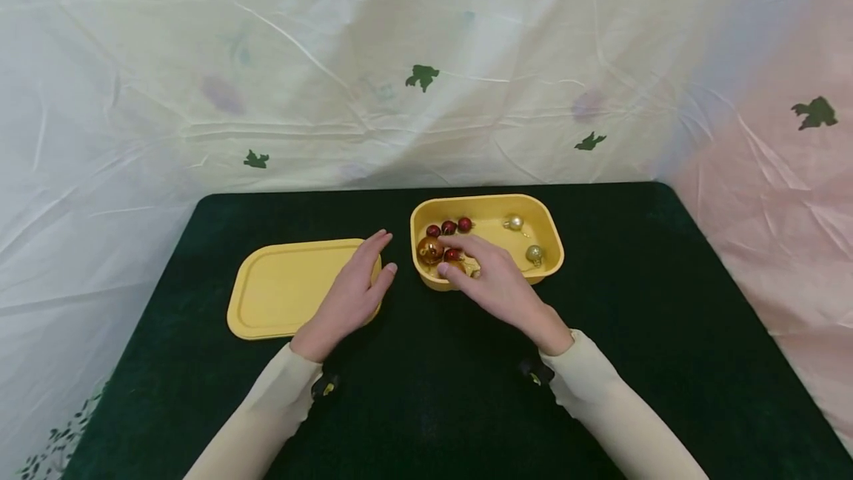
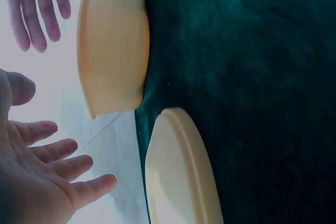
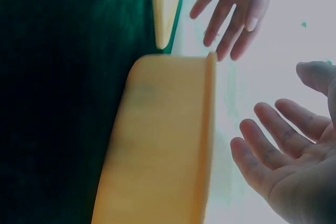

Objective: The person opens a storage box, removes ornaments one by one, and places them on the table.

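Note:
A yellow open box (image 1: pixel 489 232) holds small Christmas baubles. Along its left side lie several dark red baubles (image 1: pixel 449 227) and a larger amber bauble (image 1: pixel 429 250); a pale gold bauble (image 1: pixel 514 223) and a greenish-gold bauble (image 1: pixel 534 254) lie toward the right. My right hand (image 1: pixel 496 280) hovers over the box's near left part, fingers relaxed, thumb apart, holding nothing and hiding some contents. My left hand (image 1: pixel 349 295) is above the right end of a flat yellow lid (image 1: pixel 286 287), fingers extended and holding nothing. In the left wrist view, its fingers (image 2: pixel 68 166) show spread above the lid.
Box and lid sit side by side on a dark green cloth-covered table (image 1: pixel 426 406). A pale curtain (image 1: pixel 466 132) with green leaf shapes hangs behind the table's far edge and along both sides. Dark wrist cameras are strapped under both cream sleeves (image 1: pixel 613 391).

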`<state>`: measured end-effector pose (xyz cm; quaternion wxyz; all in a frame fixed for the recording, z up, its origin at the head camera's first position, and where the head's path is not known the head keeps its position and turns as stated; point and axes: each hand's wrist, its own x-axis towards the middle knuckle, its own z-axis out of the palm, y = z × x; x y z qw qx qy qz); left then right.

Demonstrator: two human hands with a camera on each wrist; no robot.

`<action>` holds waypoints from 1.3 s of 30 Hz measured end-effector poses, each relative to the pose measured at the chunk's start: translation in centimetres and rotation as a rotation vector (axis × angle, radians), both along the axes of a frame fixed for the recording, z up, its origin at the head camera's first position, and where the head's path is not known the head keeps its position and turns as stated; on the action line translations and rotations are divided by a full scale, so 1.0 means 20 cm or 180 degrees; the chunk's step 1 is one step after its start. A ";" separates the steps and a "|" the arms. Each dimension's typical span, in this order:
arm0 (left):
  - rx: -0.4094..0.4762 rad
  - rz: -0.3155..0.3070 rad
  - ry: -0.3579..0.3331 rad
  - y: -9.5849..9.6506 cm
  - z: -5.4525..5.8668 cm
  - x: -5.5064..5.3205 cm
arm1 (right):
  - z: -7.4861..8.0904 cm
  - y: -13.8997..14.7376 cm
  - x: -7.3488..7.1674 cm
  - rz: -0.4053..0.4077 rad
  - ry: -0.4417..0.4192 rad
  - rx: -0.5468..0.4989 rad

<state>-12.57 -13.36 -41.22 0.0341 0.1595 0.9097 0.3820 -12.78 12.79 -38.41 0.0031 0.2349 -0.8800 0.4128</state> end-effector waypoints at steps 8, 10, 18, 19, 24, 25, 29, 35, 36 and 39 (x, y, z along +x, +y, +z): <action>-0.0108 -0.0083 -0.0154 0.08 -0.03 -0.05 | -0.02 0.00 -0.14 0.0136 -0.0079 0.0219; -0.0140 -0.0107 -0.0189 0.09 -0.05 -0.06 | -0.03 0.00 -0.18 0.0214 -0.0099 0.0249; -0.0189 -0.0178 -0.0165 0.14 -0.07 -0.07 | -0.07 0.01 -0.29 0.0330 -0.0290 0.0336; -0.0196 -0.0178 -0.0157 0.14 -0.08 -0.07 | -0.07 0.01 -0.30 0.0347 -0.0307 0.0341; -0.0250 -0.0153 -0.0100 0.15 -0.08 -0.07 | -0.09 -0.01 -0.34 0.0434 -0.0437 0.0379; -0.0259 -0.0146 -0.0085 0.15 -0.08 -0.07 | -0.09 -0.02 -0.35 0.0442 -0.0464 0.0400; -0.0300 -0.0134 -0.0054 0.16 -0.09 -0.08 | -0.11 -0.04 -0.37 0.0452 -0.0552 0.0497; -0.0355 -0.0121 -0.0024 0.16 -0.10 -0.08 | -0.12 -0.06 -0.39 0.0465 -0.0571 0.0678; -0.0352 -0.0124 -0.0010 0.16 -0.10 -0.08 | -0.12 -0.07 -0.39 0.0476 -0.0567 0.0717; -0.0328 -0.0142 0.0031 0.16 -0.11 -0.08 | -0.13 -0.08 -0.41 0.0492 -0.0594 0.0804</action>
